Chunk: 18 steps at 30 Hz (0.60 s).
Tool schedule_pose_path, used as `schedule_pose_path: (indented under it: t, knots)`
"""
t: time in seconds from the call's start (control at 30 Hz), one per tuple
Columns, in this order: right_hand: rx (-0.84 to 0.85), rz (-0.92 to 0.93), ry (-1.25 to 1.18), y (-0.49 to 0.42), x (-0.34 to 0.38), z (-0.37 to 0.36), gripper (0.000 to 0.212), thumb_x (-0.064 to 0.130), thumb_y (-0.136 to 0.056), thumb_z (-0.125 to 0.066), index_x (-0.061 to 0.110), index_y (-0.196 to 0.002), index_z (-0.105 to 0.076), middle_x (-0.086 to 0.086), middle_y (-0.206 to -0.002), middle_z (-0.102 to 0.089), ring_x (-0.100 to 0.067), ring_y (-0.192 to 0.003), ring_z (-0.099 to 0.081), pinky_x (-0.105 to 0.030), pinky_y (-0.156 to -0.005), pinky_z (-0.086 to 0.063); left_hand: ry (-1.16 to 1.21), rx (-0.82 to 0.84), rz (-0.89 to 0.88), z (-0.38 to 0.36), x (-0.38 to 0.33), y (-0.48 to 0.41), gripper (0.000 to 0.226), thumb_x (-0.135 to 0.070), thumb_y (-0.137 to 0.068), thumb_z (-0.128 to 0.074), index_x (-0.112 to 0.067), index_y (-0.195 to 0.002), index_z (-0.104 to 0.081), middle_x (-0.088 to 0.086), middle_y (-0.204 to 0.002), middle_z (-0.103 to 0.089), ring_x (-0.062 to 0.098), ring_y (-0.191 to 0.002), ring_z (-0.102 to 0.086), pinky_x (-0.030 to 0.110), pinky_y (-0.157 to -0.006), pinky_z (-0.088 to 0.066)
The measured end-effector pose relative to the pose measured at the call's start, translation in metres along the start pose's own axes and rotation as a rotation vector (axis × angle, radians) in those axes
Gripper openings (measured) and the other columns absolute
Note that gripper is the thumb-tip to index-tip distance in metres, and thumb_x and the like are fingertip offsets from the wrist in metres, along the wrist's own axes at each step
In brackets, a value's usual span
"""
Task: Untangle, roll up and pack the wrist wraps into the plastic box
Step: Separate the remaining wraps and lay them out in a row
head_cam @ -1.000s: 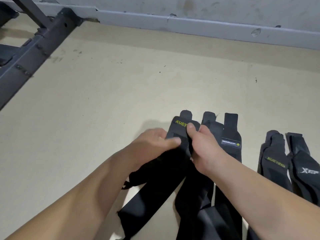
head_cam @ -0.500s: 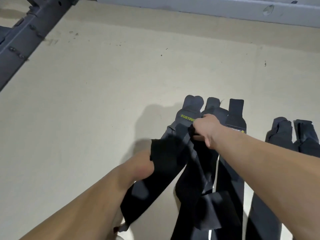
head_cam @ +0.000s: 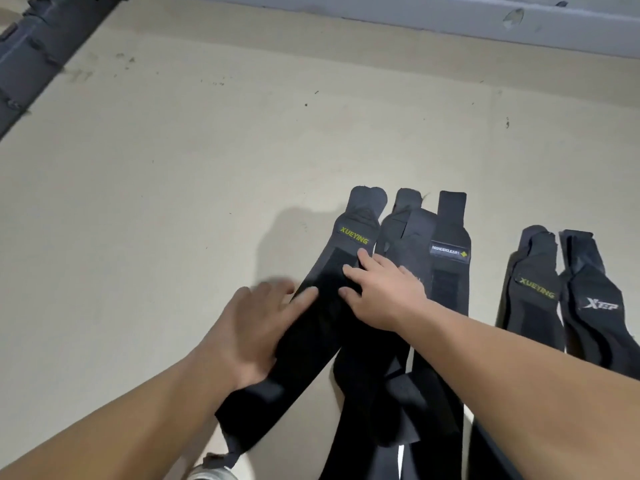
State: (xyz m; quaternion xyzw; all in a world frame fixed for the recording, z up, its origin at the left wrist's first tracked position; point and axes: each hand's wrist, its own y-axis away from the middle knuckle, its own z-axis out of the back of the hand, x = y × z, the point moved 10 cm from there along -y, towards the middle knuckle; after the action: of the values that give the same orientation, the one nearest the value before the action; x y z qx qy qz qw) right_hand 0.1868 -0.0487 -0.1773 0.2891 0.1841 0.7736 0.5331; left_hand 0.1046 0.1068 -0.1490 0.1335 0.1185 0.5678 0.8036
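Both hands lie flat with fingers straight on the leftmost wrist wrap (head_cam: 356, 233) at center frame: left hand (head_cam: 256, 327) low, right hand (head_cam: 384, 292) higher.

The wrist wraps (head_cam: 360, 216) are matt black woven cloth, some with a rougher, fuzzier strip. The floor (head_cam: 173, 185) is beige, matt and smooth, lightly speckled. At far left the frame (head_cam: 34, 53) looks like dark matt metal; the far wall (head_cam: 450, 15) shows chipped grey paint.
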Motion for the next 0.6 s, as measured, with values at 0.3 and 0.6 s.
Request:
schedule_pose_path:
  t: [0.3,0.6]
  knots:
    - [-0.534,-0.348,-0.352,0.043,-0.083,0.047,0.018,0.032,-0.099,-0.056,0.015,-0.107,-0.058,-0.004,-0.118,-0.052,-0.029,-0.111,-0.052,-0.039,-0.083,-0.048,-0.019,-0.082,-0.286,0.018,-0.067,-0.007,0.029,-0.011,-0.064,-0.06,-0.021,-0.091,-0.062,0.001,-0.109,-0.061,0.026,-0.091,-0.057,0.041,-0.076,-0.049]
    - [-0.351,-0.651,-1.32,0.06,-0.118,-0.029,0.033,0.014,-0.088,-0.081,0.018,-0.074,-0.052,-0.001,-0.058,-0.05,-0.016,-0.044,-0.04,-0.017,-0.038,-0.035,0.676,0.139,0.206,-0.006,-0.093,-0.044,0.068,-0.055,-0.094,-0.068,-0.03,-0.151,-0.042,-0.011,-0.14,-0.05,0.013,-0.132,-0.053,0.038,-0.11,-0.047]
